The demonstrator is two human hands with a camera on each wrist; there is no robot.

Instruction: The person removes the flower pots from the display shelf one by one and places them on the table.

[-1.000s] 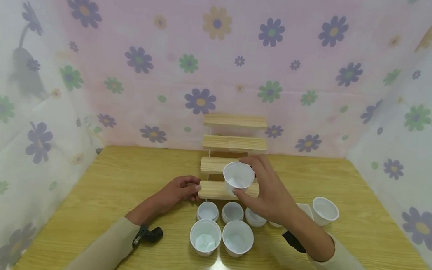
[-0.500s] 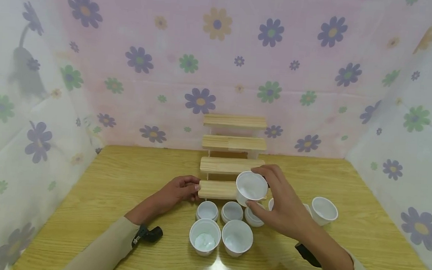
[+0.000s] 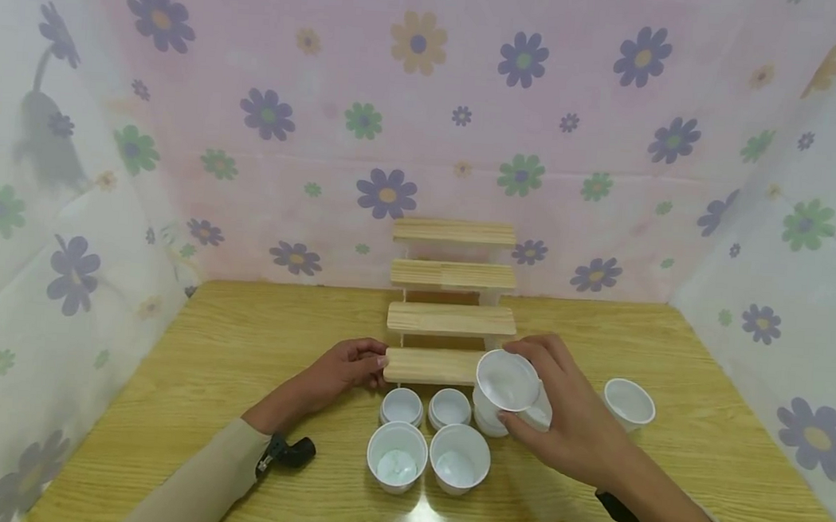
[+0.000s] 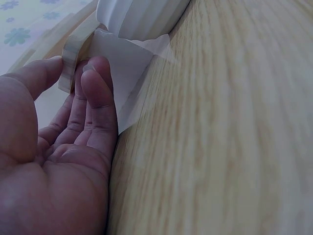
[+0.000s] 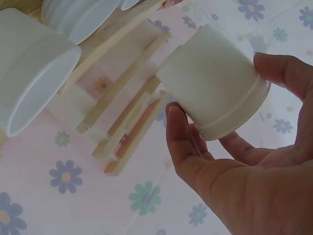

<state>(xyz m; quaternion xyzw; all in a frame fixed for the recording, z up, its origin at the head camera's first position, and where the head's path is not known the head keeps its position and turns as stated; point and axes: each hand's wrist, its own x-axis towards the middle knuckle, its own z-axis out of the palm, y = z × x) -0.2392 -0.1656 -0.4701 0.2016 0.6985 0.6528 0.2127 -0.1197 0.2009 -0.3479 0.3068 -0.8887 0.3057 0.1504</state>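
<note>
My right hand [image 3: 576, 430] holds a white plastic flower pot [image 3: 507, 382] by its rim, tilted, in front of the right end of the lowest shelf. The right wrist view has the thumb and fingers on opposite sides of this pot [image 5: 210, 83]. At the left end of a stepped wooden shelf [image 3: 429, 365], my left hand [image 3: 343, 368] pinches the lowest slat. Close up in the left wrist view, the thumb presses the slat's end [image 4: 73, 58] and the fingers curl beneath. Behind the held pot, another white pot [image 3: 492, 427] is mostly covered.
Two larger white pots, left [image 3: 397, 455] and right [image 3: 459, 459], stand in front of two smaller ones [image 3: 402, 406]. A tilted white pot [image 3: 629, 403] is at the far right on the wooden table [image 3: 264, 315]. Flowered cloth [image 3: 461, 144] surrounds the table.
My right hand has moved the held pot right and toward me, away from the front of the shelf's lower steps. The left hand stays at the slat's end.
</note>
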